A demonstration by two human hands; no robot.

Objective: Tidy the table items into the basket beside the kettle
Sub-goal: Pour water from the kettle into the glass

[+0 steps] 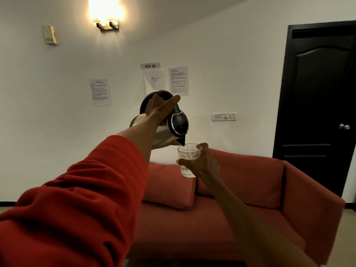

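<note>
Water runs from the spout of a tilted stainless-steel electric kettle with black handle and lid [163, 130] into a clear faceted drinking glass [187, 160]. Both are held up in the air in front of a white wall; neither rests on anything.

Left hand [160, 109]: fingers wrapped around the black handle, thumb stretched along the top, arm in a red ribbed sleeve [77, 199] pushed back from the forearm. Kettle tipped forward and down to the right, spout just over the glass rim.

Right hand [200, 164]: fingers clenched round the glass from its right side, thumb across the front. Glass upright; a little water shows at the bottom, level hard to read.

Behind and below: red fabric sofa [250, 189] with a matching red cushion [169, 185], black panelled door [317, 103] to the right, printed paper sheets taped to the wall [100, 92], lit wall lamp [106, 16] above.

Task status, as a judgement: the step in hand is pouring, not tidying. No desk, no basket and no loose items appear in this view, so nothing can be counted as put away. The kettle, which marks where the basket should be, is off its place and in the left hand. Apparently all the tidying is left: finish the pour, set kettle and glass down, find the basket, gather the items.
</note>
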